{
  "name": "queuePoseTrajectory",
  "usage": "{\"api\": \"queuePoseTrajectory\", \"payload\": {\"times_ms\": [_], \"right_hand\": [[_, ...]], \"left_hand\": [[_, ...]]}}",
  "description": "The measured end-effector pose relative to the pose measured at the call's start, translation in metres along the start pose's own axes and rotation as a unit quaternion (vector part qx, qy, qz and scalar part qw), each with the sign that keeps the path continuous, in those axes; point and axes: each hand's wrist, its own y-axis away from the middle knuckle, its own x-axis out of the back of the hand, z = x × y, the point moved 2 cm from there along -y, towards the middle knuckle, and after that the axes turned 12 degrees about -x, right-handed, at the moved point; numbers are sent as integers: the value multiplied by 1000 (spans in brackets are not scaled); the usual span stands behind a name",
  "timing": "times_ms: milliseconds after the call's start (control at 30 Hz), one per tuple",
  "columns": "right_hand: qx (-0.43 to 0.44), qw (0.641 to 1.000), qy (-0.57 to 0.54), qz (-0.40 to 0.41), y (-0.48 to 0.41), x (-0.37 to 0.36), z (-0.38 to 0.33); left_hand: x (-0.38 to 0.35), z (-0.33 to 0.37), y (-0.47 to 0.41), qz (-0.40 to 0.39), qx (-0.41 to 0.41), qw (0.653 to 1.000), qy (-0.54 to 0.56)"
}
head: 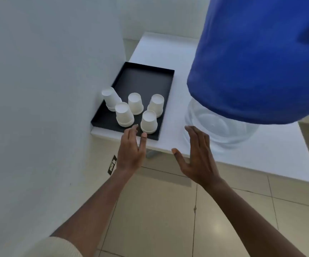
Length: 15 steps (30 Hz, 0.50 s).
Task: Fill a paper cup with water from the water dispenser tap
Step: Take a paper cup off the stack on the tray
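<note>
Several white paper cups stand upside down in a black tray (146,78) on a white table (168,52). The nearest cup (149,121) is at the tray's front edge. My left hand (131,151) hovers open just in front of that cup, fingertips close to it but not gripping. My right hand (196,156) is open, palm turned left, above the table's front edge. A large water bottle (222,127) with a blue cover (257,62) stands on the right. No tap is visible.
A white wall (48,89) runs along the left, touching the tray's side. A wall socket (112,165) sits low on it. Beige floor tiles (159,210) lie below the table edge.
</note>
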Motion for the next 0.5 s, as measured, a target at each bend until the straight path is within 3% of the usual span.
{"api": "queuePoseTrajectory", "payload": {"times_ms": [200, 500], "right_hand": [[-63, 995, -27, -78, -42, -56, -13], [-164, 979, -52, -110, -98, -113, -14]], "left_hand": [[-23, -22, -19, -26, 72, 997, -13], [-45, -42, -49, -7, 113, 993, 23]]}}
